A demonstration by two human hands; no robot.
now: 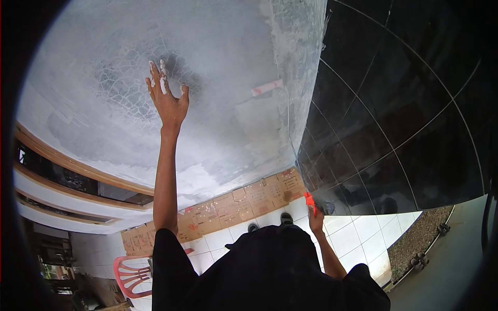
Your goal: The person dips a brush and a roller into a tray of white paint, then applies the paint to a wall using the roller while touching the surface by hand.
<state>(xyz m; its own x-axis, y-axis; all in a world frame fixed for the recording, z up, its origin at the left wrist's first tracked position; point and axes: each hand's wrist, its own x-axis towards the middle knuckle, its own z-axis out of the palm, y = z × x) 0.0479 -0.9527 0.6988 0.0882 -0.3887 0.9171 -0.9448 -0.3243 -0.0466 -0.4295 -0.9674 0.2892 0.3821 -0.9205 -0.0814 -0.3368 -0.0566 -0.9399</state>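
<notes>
One cam only, head-worn, fisheye w/ dark rounded edges. Faces fwd at the rough grey plastered wall (pixel 233 78), approx arm's length off, and tips steeply down. Wearer's own black-clad torso (pixel 270 269) fills bottom centre, w/ white glossy floor tiles (pixel 353 238) past it. Glossy black tiled wall (pixel 404 103) takes the right side. Left hand (pixel 168 98) sits upper left; right hand (pixel 315 218) w/ small red plastic tool (pixel 309 199) low, centre-right.

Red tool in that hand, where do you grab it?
Grab the red tool by its near end, coming from the body's side, as the right hand does: the fist wraps that end, leaving the tip free toward the black tiled wall.
</notes>
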